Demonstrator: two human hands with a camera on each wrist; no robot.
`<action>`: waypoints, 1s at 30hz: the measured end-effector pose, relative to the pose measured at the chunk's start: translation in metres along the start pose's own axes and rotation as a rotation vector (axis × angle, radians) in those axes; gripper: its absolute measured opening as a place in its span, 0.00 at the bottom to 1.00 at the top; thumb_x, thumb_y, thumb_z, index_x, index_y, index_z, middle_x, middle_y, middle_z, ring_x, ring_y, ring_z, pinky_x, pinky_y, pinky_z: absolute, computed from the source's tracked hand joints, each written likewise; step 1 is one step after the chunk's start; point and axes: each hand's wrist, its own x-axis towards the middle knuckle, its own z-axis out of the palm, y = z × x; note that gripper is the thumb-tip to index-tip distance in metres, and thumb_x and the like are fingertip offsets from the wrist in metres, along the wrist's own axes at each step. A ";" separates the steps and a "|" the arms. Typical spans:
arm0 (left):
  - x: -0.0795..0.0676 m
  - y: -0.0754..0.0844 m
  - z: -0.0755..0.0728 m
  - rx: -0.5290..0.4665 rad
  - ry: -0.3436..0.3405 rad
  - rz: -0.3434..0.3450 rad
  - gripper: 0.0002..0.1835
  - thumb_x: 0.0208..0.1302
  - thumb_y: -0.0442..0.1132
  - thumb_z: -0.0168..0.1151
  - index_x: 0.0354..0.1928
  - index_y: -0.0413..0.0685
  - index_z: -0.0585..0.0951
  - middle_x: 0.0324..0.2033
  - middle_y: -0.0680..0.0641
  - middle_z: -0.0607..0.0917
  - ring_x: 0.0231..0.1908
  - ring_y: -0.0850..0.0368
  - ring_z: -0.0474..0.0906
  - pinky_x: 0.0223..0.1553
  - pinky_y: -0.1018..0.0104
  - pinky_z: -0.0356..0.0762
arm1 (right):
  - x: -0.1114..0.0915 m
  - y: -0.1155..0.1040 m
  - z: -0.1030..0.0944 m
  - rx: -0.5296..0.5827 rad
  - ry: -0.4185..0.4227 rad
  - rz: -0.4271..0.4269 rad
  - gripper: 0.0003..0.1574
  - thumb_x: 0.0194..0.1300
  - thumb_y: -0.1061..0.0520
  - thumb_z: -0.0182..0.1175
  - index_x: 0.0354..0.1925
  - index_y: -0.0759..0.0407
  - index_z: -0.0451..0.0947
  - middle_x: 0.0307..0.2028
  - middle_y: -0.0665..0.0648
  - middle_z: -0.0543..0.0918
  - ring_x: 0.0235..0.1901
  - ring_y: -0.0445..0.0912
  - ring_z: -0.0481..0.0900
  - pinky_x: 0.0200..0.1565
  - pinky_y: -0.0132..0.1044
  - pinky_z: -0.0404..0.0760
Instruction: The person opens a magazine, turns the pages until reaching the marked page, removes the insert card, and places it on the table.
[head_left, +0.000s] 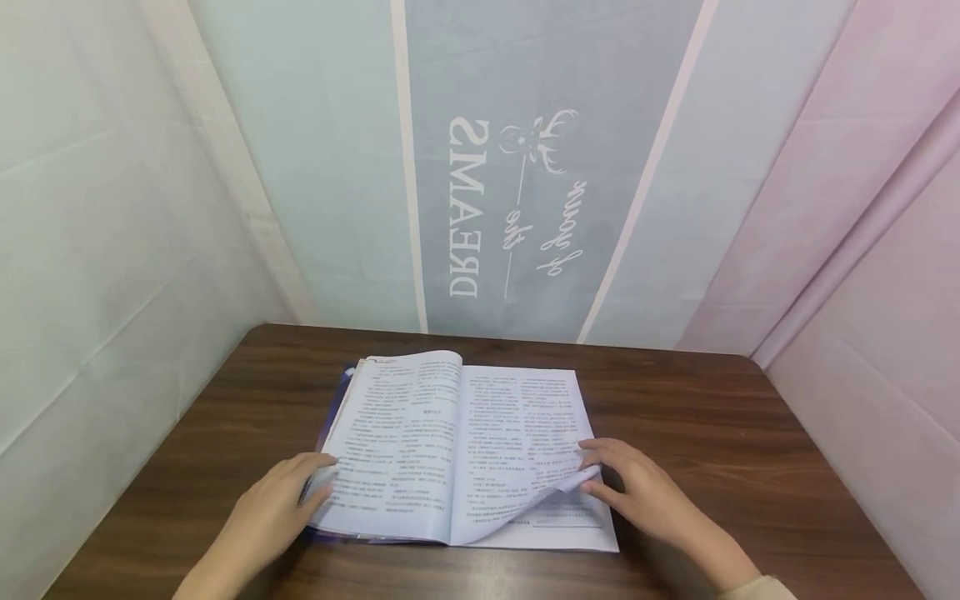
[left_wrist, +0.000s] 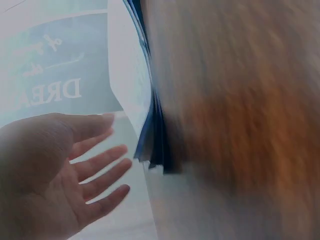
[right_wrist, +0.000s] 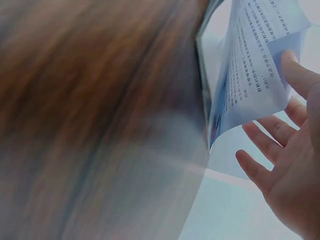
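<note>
Head view: the grip of the right hand pinches the near right corner of the top right leaf between thumb and fingers. The corner is raised and curled; this hold appears to separate the leaf from the page beneath. The book lies spread on the worktop, spine between the two hands. The left hand is at the left page edge with its fingers relaxed, probably to steady that side; firm contact cannot be confirmed. Worktop surface extends to the left, right and far side of the book; the printed fabric bounds the far edge.

Left wrist view: the fingers are extended and parted, enclosing nothing. The dark blue cover edge is just beside the fingertips. The worktop is blurred.

Right wrist view: the thumb presses one face of the leaf; fingers support the other. The lower fingers spread past the leaf's edge.
</note>
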 end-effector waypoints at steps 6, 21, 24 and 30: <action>0.010 0.018 0.002 -0.060 0.044 0.023 0.16 0.64 0.37 0.68 0.54 0.51 0.82 0.54 0.44 0.83 0.57 0.40 0.77 0.52 0.38 0.77 | 0.012 -0.003 0.000 0.031 0.049 -0.001 0.13 0.57 0.52 0.73 0.36 0.38 0.79 0.55 0.52 0.82 0.58 0.54 0.77 0.57 0.56 0.76; 0.025 0.066 0.013 -0.141 0.106 0.242 0.20 0.63 0.39 0.70 0.56 0.57 0.81 0.53 0.59 0.83 0.57 0.59 0.78 0.57 0.56 0.77 | 0.036 -0.019 0.000 0.062 0.137 -0.087 0.16 0.55 0.54 0.75 0.42 0.48 0.83 0.53 0.49 0.83 0.56 0.51 0.78 0.58 0.55 0.74; 0.028 0.075 0.013 -0.142 0.111 0.257 0.19 0.63 0.42 0.70 0.56 0.59 0.81 0.53 0.61 0.82 0.57 0.60 0.77 0.57 0.57 0.77 | 0.038 -0.023 0.000 0.040 0.159 -0.120 0.17 0.54 0.53 0.76 0.40 0.45 0.81 0.53 0.48 0.83 0.56 0.50 0.77 0.58 0.54 0.74; 0.033 0.090 0.008 -0.144 0.159 0.302 0.19 0.63 0.43 0.70 0.56 0.60 0.81 0.53 0.61 0.82 0.56 0.61 0.78 0.56 0.58 0.78 | 0.045 -0.034 -0.003 0.033 0.183 -0.165 0.18 0.52 0.51 0.77 0.40 0.44 0.80 0.54 0.47 0.82 0.57 0.48 0.76 0.58 0.52 0.74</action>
